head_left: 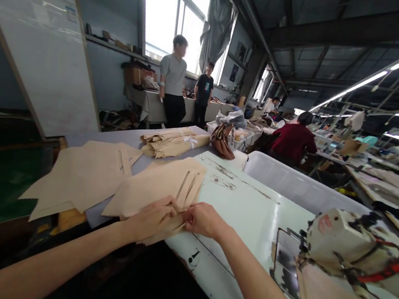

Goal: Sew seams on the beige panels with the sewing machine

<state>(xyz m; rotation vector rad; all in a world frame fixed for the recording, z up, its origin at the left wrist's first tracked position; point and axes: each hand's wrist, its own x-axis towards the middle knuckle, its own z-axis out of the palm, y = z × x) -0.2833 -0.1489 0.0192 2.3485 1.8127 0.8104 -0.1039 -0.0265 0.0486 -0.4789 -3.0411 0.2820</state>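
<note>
My left hand (152, 217) and right hand (202, 218) both pinch the near edge of a tan cut fabric piece (157, 188) lying on the pale surface (250, 210) beside the sewing machine (348, 245).

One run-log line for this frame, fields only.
left hand: resting on stack of tan cut fabric pieces | right hand: gripping its near edge | nearby: white sewing machine, pale green table

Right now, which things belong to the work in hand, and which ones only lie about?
In hand: left hand and right hand, both pinching the near stack of tan cut pieces.

Lying about: second tan stack, tied bundle, brown bag, white bin, sewing machine.
</note>
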